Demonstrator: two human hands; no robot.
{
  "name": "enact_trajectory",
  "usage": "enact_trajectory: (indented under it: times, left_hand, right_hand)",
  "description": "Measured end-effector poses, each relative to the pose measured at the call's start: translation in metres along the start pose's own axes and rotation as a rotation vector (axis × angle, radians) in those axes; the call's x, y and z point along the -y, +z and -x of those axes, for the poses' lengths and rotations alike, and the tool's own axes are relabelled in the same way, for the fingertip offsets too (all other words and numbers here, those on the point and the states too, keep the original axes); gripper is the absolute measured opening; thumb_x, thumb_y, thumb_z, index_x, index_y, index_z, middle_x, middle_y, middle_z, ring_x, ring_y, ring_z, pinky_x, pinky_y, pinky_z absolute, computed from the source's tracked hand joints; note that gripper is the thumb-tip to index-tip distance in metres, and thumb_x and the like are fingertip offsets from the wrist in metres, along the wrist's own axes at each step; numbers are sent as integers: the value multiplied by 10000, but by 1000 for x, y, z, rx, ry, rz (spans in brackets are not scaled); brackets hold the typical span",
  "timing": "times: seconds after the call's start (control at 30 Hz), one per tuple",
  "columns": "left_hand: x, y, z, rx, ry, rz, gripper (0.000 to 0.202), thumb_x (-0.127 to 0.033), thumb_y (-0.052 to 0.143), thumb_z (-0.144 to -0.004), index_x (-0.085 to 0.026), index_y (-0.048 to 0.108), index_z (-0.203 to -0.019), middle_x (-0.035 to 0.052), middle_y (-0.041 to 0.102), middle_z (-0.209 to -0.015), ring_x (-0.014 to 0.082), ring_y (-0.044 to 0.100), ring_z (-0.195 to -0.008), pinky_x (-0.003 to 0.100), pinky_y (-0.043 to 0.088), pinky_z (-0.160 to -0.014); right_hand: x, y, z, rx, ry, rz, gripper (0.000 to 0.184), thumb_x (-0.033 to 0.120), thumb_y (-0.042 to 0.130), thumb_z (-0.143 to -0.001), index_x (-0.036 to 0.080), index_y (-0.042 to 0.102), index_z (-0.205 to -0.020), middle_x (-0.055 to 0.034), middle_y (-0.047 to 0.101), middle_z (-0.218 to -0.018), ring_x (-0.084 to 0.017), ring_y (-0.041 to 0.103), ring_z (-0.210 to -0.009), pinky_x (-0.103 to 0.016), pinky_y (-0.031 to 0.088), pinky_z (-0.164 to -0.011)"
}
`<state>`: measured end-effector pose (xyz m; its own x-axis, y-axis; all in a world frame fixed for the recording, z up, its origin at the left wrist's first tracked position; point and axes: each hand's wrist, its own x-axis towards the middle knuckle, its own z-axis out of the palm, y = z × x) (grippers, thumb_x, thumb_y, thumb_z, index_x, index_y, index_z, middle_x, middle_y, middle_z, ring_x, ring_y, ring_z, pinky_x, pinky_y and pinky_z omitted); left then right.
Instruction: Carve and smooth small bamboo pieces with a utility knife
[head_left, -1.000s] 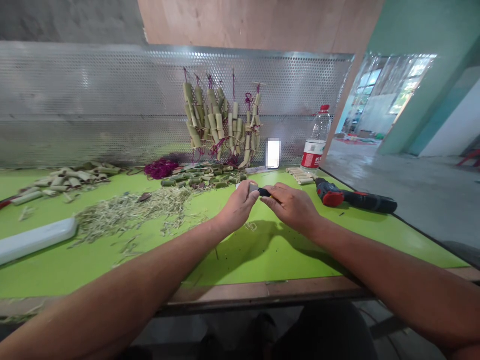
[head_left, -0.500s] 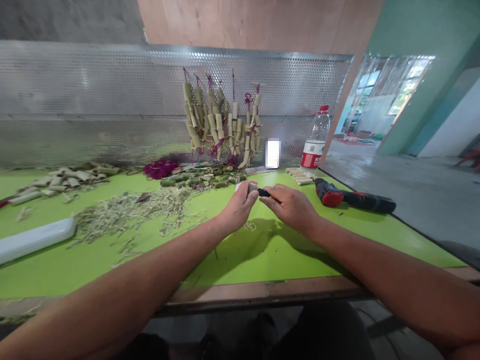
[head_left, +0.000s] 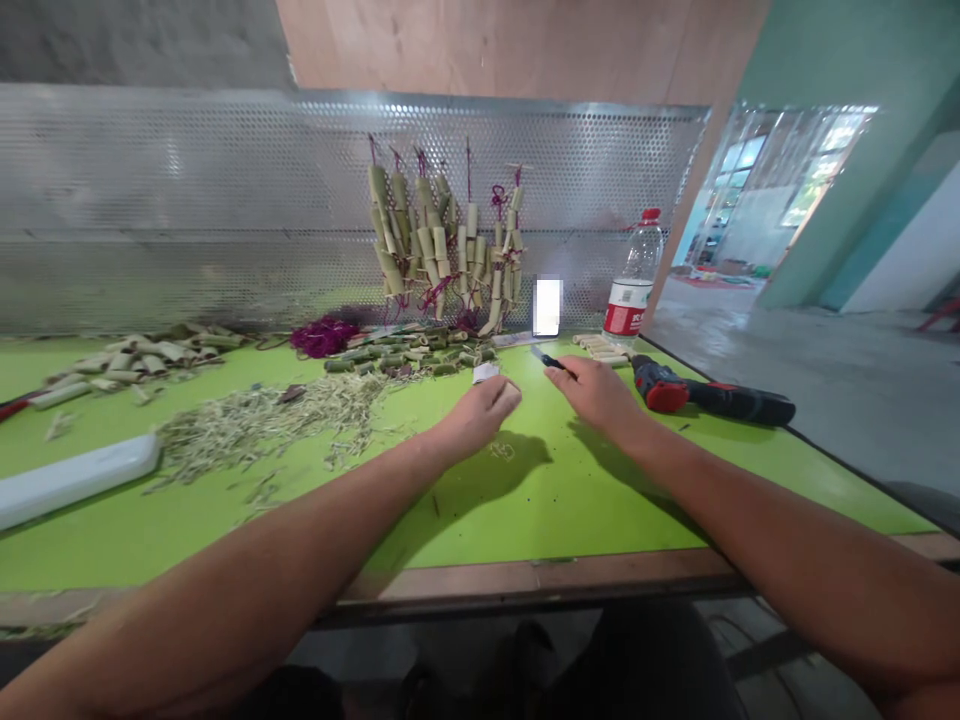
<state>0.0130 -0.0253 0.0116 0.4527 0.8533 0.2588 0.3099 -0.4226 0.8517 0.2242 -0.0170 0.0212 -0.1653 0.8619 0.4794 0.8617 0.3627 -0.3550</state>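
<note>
My left hand [head_left: 486,408] is closed above the middle of the green tabletop [head_left: 480,520], its fingers curled round something mostly hidden. A small whitish piece [head_left: 486,372] shows just past its knuckles; I cannot tell whether the hand grips it. To the right, my right hand [head_left: 596,385] is wrapped round a black-handled knife [head_left: 551,361], whose short blade points up and to the left. The two hands are apart. Behind them lie cut green bamboo pieces [head_left: 420,350], and a row of pale bamboo pieces [head_left: 604,348] is beyond the right hand.
A cordless drill [head_left: 712,398] lies at the right edge, near a red-capped bottle [head_left: 632,280]. Shavings [head_left: 270,420], a white bar-like object [head_left: 82,478], purple string [head_left: 324,338] and more bamboo [head_left: 142,358] cover the left. Strung bamboo [head_left: 442,240] hangs on the perforated metal panel [head_left: 225,200].
My hands, together at the knife before, have separated. The right hand has drawn the knife up and to the right, and its blade now shows. My left hand has stayed nearly in place.
</note>
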Motion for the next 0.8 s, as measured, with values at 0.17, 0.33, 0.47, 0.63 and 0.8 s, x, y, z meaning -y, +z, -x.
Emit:
enact_trajectory:
  times: [0.17, 0.33, 0.47, 0.63, 0.8]
  left_hand:
    - [-5, -3, 7, 558, 217, -32, 389, -499, 421, -950, -197, 634, -1073, 106, 647, -1091, 212, 593, -989, 355, 468, -865]
    - [2, -28, 4, 727, 86, -14, 353, -485, 552, -891, -258, 680, -1129, 94, 647, -1247, 234, 585, -1150, 373, 442, -966]
    - [19, -71, -4, 528, -63, -187, 332, -477, 679, -779, -277, 705, -1043, 66, 702, -1072, 218, 632, -919, 320, 462, -795]
    - [40, -96, -16, 85, -23, -583, 300, -453, 475, -895, -185, 606, -857, 70, 613, -811, 198, 517, -718, 297, 362, -650]
    - [45, -91, -22, -35, 88, -676, 281, -419, 442, -913, -181, 579, -853, 66, 593, -806, 192, 490, -699, 284, 319, -624]
  right_hand:
    - [-35, 11, -16, 186, 163, 231, 409, 479, 413, -946, 180, 689, -989, -145, 695, -926, -239, 625, -756, -310, 392, -605]
    - [-60, 20, -27, 269, 206, 340, 368, 392, 477, -925, 134, 683, -1089, -197, 674, -1061, -309, 629, -941, -392, 461, -737]
    - [-63, 25, -27, 150, 50, 298, 435, 333, 553, -897, 94, 610, -1257, -199, 578, -1282, -314, 502, -1205, -426, 407, -976]
    - [-28, 46, -20, 265, -142, 112, 476, 354, 538, -912, 155, 554, -1344, -162, 556, -1340, -268, 518, -1213, -428, 388, -1038]
    - [19, 71, -49, 409, -208, 148, 624, 404, 591, -879, 191, 447, -1447, -160, 432, -1474, -301, 428, -1325, -415, 352, -1075]
